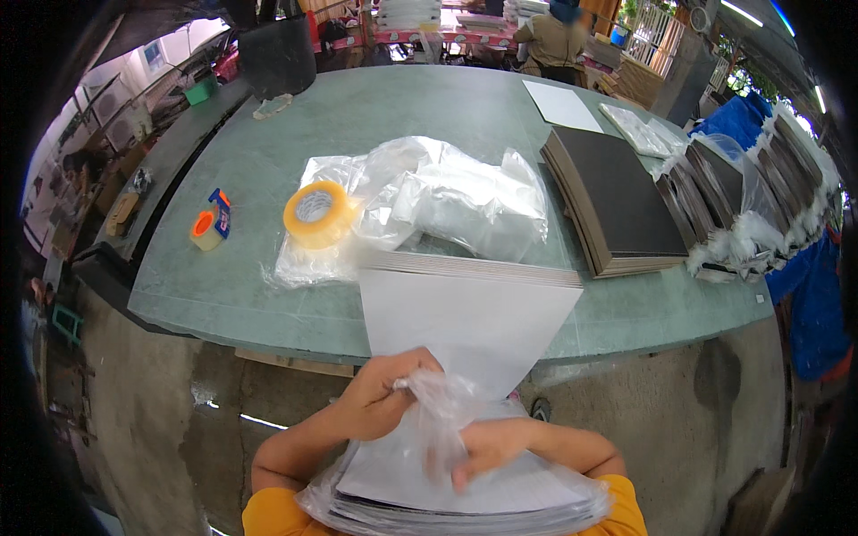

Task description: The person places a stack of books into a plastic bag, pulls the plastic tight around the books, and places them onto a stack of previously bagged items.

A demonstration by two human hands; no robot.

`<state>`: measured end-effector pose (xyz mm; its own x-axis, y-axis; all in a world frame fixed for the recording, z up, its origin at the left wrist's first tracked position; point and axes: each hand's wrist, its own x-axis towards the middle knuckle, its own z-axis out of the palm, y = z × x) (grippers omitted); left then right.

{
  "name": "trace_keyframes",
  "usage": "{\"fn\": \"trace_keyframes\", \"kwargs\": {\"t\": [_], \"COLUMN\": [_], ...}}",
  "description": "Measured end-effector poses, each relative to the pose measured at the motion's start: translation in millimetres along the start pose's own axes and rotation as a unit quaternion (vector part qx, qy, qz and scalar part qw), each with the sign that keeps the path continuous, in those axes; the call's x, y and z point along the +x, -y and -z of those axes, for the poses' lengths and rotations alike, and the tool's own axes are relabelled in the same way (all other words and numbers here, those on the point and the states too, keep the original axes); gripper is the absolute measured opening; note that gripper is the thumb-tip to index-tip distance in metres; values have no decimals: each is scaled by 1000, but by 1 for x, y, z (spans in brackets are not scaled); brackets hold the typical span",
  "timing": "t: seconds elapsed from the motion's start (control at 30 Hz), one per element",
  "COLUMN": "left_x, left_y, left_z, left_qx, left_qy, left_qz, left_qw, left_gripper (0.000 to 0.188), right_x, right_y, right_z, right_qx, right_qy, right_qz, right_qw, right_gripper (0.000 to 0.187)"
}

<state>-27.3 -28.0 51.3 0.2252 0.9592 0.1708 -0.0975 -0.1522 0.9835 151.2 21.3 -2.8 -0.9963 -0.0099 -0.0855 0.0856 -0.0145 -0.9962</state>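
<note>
Close to my body is a stack of white sheets with dark edges inside a clear plastic bag (545, 500). My left hand (384, 393) is closed on the gathered, twisted mouth of this bag. Beside it, my right hand (492, 447) is at the bag's loose plastic, its thumb pointing down over the stack. Motion blur and plastic obscure its fingers. Just beyond both hands, a stack of white boards (465, 313) leans upright against the table's near edge, its layered edges showing on top.
On the green table (241, 304) lie crumpled clear plastic bags (447, 192), a yellow tape roll (317, 214) and an orange-blue tape dispenser (211, 223). Dark boards (617, 196), a white sheet (563, 105) and plastic-wrapped bundles (742, 192) occupy the right. A person (554, 40) is at the back.
</note>
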Motion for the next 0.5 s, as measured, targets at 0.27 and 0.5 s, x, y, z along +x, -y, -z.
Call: {"fn": "trace_keyframes", "kwargs": {"t": [0.27, 0.5], "left_x": [0, -28], "left_y": [22, 29], "left_z": [36, -1], "left_qx": [-29, 577], "left_qy": [320, 284], "left_qz": [-208, 89], "left_qw": [924, 761], "left_gripper": [15, 9], "right_x": [-44, -91], "right_y": [54, 45], "right_z": [23, 34], "right_qx": [-292, -539], "right_qy": [87, 20], "right_qz": [-155, -223], "right_qw": [940, 812], "right_gripper": [27, 31]}}
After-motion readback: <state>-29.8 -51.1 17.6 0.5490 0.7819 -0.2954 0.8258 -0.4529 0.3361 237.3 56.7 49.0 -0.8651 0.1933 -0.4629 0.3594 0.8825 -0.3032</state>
